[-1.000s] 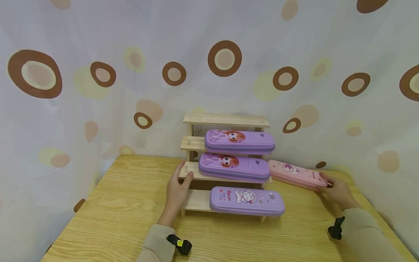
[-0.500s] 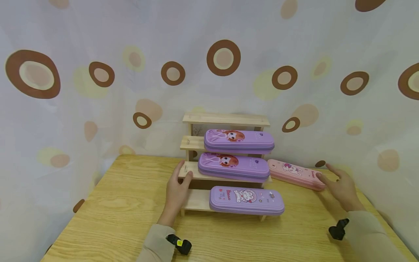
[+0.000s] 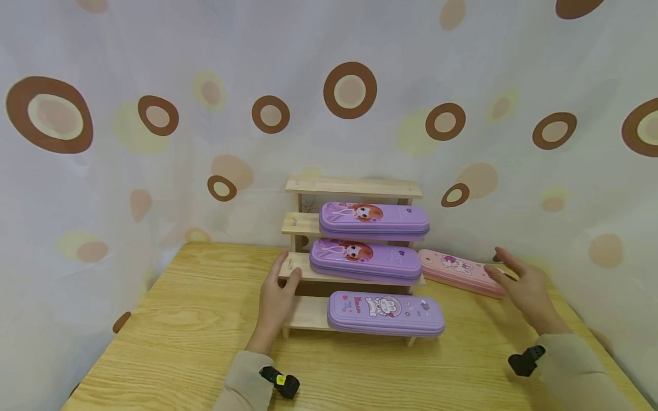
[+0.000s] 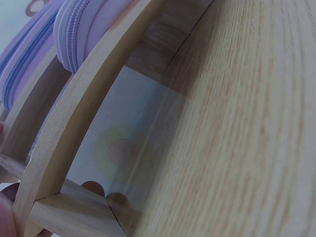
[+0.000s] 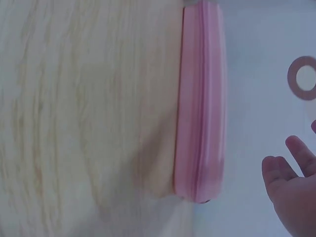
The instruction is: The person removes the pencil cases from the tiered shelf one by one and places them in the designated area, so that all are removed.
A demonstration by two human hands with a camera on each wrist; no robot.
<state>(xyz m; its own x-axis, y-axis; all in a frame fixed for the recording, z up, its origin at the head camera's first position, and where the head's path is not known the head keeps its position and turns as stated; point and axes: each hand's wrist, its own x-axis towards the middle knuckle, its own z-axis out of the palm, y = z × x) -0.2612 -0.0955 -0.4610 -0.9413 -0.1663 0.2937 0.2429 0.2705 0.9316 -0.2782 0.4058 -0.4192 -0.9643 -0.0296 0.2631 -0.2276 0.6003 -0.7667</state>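
A tiered wooden stand (image 3: 308, 311) bears three purple pencil cases. The upper pencil case (image 3: 390, 220) and the middle pencil case (image 3: 382, 262) show a red-haired doll; the lower pencil case (image 3: 354, 319) shows a rabbit. My left hand (image 3: 275, 299) holds the stand's left end at the second step from the bottom, thumb and forefinger on either side of it. On the table to the right lies a pink pencil case (image 3: 442, 268) with a rabbit print. My right hand (image 3: 529, 297) hovers at its right end, fingers spread; the right wrist view shows the hand apart from the pink case.
The stand's top step (image 3: 354, 185) is bare wood. A pale curtain (image 3: 205, 51) with brown rings hangs behind the wooden table (image 3: 195, 319). Wood grain runs beside the stand in the left wrist view.
My right hand has let go of the pink pencil case's right end, spread its fingers and shifted slightly left. My left hand stays on the stand.
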